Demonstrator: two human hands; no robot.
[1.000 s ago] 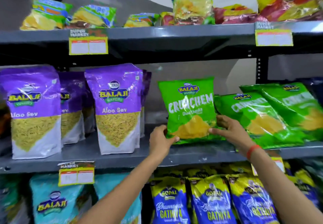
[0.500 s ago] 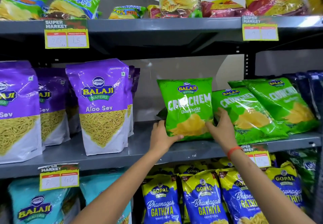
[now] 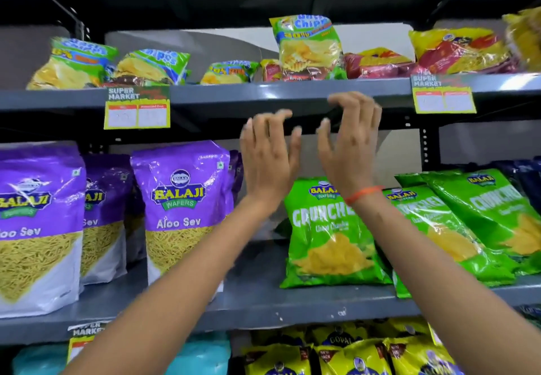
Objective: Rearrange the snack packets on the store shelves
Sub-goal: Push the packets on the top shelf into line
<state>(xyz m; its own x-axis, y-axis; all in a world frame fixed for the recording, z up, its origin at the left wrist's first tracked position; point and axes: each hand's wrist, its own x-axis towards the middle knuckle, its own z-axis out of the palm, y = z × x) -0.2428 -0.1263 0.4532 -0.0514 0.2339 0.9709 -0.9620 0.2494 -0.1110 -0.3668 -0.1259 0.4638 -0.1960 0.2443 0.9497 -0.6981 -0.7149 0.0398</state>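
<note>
Both of your hands are up in front of the top shelf's point(image 3: 263, 93) grey metal edge, empty, fingers spread and loosely curled: the left hand point(image 3: 268, 158) and the right hand point(image 3: 349, 146) sit just beside each other, touching no packet. An orange thread band point(image 3: 364, 193) circles your right wrist.

On the middle shelf point(image 3: 257, 301) you have three green Crunchem packets in sight. The nearest one point(image 3: 330, 237) stands upright at the shelf front, glossy and pillow-shaped, with a yellow wafer picture low on its face. The second point(image 3: 439, 228) and third point(image 3: 491, 210) lean back to its right, overlapping. To the left stand three visible purple Aloo Sev pouches, flat-bottomed, shiny, with clear windows showing yellow strands; the front one point(image 3: 181, 210) is nearest your left forearm.

Up top, crinkly chip packets lie flat, one point(image 3: 307, 46) standing upright. Two price tags point(image 3: 137, 108) hang from that shelf edge.
</note>
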